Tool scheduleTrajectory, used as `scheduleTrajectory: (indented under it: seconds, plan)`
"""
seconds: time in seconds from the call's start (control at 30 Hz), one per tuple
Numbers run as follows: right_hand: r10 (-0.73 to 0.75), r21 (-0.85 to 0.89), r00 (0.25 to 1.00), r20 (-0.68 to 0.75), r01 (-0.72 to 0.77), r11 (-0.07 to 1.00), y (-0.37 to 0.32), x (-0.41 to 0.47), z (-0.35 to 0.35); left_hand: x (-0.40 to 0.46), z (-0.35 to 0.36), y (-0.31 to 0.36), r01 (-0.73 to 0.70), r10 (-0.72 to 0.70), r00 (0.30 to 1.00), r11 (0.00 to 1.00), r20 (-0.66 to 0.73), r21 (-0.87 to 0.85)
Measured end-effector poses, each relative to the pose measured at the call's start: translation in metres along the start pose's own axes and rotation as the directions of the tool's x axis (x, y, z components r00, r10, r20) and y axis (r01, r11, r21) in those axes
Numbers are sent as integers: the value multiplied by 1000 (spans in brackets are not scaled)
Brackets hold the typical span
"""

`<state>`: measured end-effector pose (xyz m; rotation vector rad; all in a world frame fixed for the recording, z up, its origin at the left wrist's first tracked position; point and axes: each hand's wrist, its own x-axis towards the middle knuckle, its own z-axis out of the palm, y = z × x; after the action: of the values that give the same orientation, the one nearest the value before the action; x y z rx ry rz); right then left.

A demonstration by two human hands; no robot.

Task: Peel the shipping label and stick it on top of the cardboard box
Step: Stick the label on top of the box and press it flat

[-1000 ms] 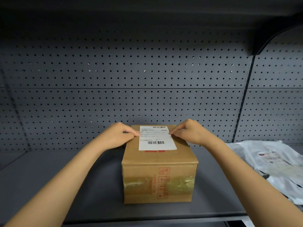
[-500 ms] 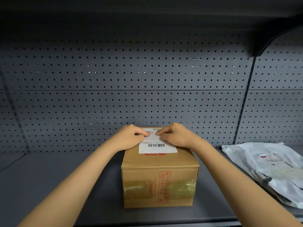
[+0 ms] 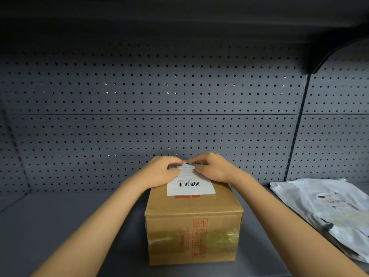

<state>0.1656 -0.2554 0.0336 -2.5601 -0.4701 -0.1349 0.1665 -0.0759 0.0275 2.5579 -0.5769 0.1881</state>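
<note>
A brown cardboard box [image 3: 192, 214] with red print and clear tape on its front stands on the grey shelf. A white shipping label [image 3: 190, 186] with a barcode lies flat on the box top. My left hand [image 3: 159, 173] and my right hand [image 3: 216, 169] rest on the far half of the label, fingers curled, fingertips pressing it down. The fingertips nearly meet at the label's far middle. The label's far corners are hidden under my hands.
Grey plastic mailer bags [image 3: 323, 208], one with a label of its own, lie on the shelf [image 3: 60, 226] to the right of the box. A perforated grey back wall [image 3: 159, 116] rises right behind the box. An upper shelf overhangs above.
Both hands have slid from the label's far corners inward toward its middle. The label lies flatter on the box top. The view has tilted slightly.
</note>
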Motion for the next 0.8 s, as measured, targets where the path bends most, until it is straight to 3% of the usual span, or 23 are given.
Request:
scheduleTrajectory:
  seconds: [0.17, 0.5, 0.63, 0.8]
  plan:
    - [13, -24, 998, 65, -11, 1000, -3, 5, 6, 10, 8, 3, 17, -15, 999, 999, 43, -51]
    - [137, -80, 991, 8, -136, 988, 19, 2, -6, 4, -5, -20, 97, -97, 995, 995, -4, -16]
    - [79, -93, 997, 0, -78, 993, 9, 8, -2, 9, -4, -15, 80, -79, 997, 994, -26, 76]
    - [39, -150, 997, 71, -28, 988, -6, 16, 8, 20, 6, 2, 48, -68, 993, 978, 94, 202]
